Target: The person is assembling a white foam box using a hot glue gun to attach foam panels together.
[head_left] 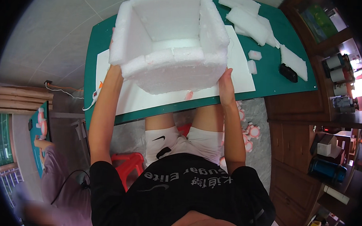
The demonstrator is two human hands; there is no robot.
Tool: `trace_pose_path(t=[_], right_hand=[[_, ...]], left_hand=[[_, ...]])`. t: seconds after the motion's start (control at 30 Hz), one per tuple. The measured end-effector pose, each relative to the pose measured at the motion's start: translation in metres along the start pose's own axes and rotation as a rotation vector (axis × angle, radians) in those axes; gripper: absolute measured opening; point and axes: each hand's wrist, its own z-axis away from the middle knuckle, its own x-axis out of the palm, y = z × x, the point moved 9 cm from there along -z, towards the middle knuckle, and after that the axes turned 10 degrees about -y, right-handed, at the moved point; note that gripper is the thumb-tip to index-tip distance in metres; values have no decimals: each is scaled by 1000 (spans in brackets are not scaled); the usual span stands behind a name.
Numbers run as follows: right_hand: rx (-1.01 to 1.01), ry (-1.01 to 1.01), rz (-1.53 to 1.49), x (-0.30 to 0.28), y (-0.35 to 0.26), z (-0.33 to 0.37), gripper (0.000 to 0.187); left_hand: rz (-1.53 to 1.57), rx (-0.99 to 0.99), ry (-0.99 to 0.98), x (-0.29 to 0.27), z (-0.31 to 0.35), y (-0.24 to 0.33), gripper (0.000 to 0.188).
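An open-topped box of white foam panels is tilted toward me over the table, its hollow inside showing. My right hand presses against its lower right corner, thumb up along the side. On the opposite side my left hand holds the box's left wall, most of its fingers hidden behind the foam. Beneath the box lies a white sheet. A small pinkish piece shows just below the box's lower edge.
White foam sheets are piled at the back right, near small foam offcuts and a black object on the green table. A white corded tool lies left. A red stool stands below; another person sits at the left.
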Motion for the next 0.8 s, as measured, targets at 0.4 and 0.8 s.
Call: trace_pose_path(t=[0.4,0.8], right_hand=[[106,-56,-203,22,-2,-6,68],[118,-114,-151,48,-15,5,74]], left_hand=[[-255,272,185,41,76,-24,49],[-245,302,151,76,113,-46,50]])
